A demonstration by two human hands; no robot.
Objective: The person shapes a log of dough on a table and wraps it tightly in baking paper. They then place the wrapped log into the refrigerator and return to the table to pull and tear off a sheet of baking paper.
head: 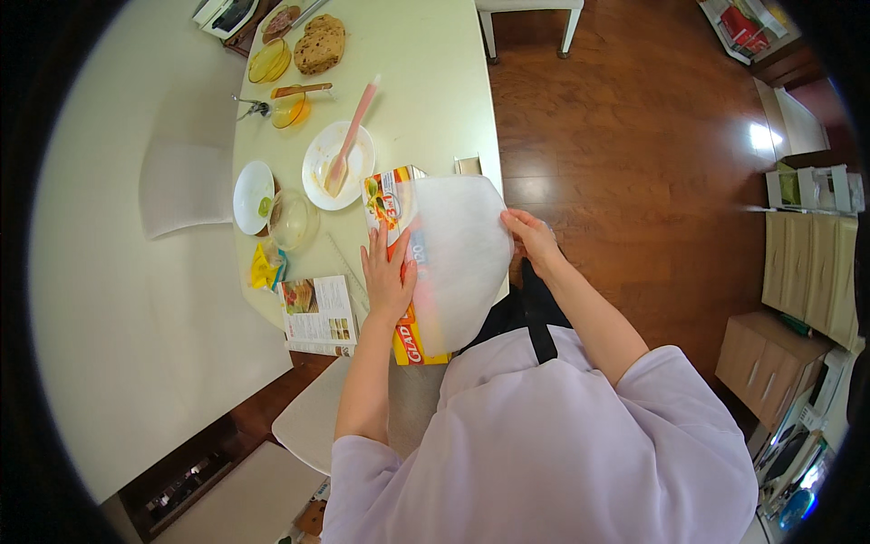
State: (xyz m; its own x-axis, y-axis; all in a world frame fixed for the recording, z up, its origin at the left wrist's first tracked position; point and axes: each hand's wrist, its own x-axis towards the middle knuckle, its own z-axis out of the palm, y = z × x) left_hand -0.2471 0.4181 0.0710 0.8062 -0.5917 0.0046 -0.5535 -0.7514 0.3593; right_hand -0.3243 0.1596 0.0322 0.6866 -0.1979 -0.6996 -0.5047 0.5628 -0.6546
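Observation:
A long yellow and orange Glad box (408,345) lies near the table's edge in front of me. Out of its right side comes a translucent white sheet (462,258), perhaps baking paper, with a curved free edge. My left hand (390,275) lies on top of the box, fingers spread. My right hand (533,238) pinches the sheet's outer edge between thumb and fingers, just beyond the table's edge. Part of the box shows through the sheet. Left of the box lies a clear ruler (346,268), partly hidden by my left hand.
On the table (421,88), a white plate (319,153) bears a pink-handled spatula (357,129). Nearby are a white bowl (250,194), a glass bowl (293,221), an open recipe book (316,316), a yellow packet (265,265) and a fruit-studded loaf (319,47).

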